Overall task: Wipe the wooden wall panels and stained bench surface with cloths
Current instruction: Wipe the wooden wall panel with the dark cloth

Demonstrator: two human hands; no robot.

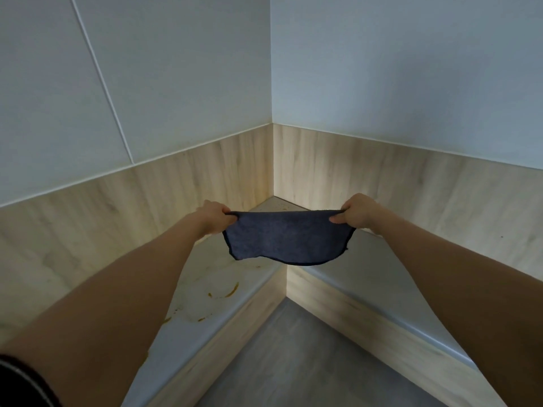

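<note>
Cloth (283,237) pinched by left hand (216,220) and right hand (357,217), stretched flat above stained bench (211,292), probably to fold before wiping.

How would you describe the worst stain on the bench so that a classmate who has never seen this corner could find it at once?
Start at the corner where the two wooden wall panels meet and follow the bench along the left wall towards you. Below the dark cloth held stretched between the left hand and right hand lies a curved stain. It is an orange-brown arc like a cup ring, larger than the small specks nearby.
</note>
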